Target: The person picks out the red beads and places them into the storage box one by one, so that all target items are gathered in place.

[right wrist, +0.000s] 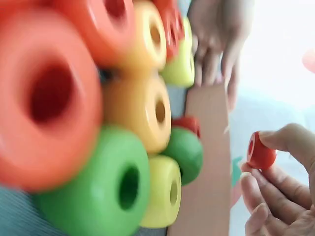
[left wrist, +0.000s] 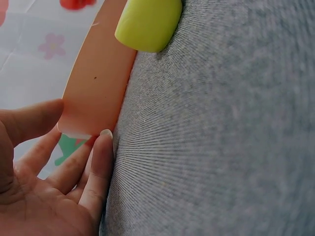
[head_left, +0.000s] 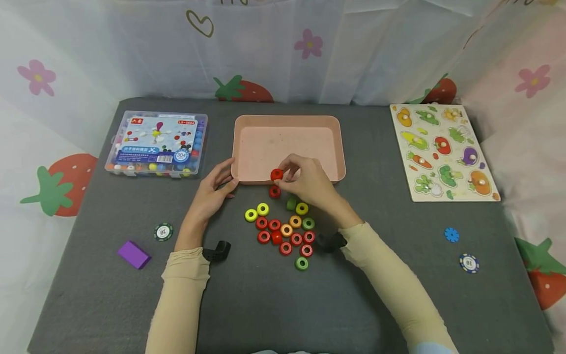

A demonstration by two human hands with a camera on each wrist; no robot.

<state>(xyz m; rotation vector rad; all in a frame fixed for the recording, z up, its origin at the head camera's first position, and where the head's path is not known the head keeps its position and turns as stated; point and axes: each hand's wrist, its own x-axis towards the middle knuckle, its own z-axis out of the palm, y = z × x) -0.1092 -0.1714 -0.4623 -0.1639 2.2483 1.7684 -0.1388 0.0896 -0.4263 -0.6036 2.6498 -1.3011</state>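
A red ring-shaped bead (head_left: pixel 276 174) is pinched between the thumb and fingertips of my right hand (head_left: pixel 309 182), over the front rim of the pink tray (head_left: pixel 287 121). The right wrist view shows this red bead (right wrist: pixel 261 150) held up off the table with its hole facing sideways. At the tray's front left corner, my left hand (head_left: pixel 214 191) rests with fairly straight fingers. Its thumb touches the rim and its fingertips the wall of the tray (left wrist: pixel 93 83). Another red bead (head_left: pixel 274 191) lies just in front of the tray.
Several red, orange, yellow and green beads (head_left: pixel 286 230) lie grouped between my forearms. A clear kit box (head_left: pixel 156 142) stands at the left and a vegetable puzzle board (head_left: pixel 444 152) at the right. A purple block (head_left: pixel 134 254), chips (head_left: pixel 469 263) and a blue disc (head_left: pixel 451 235) lie farther out.
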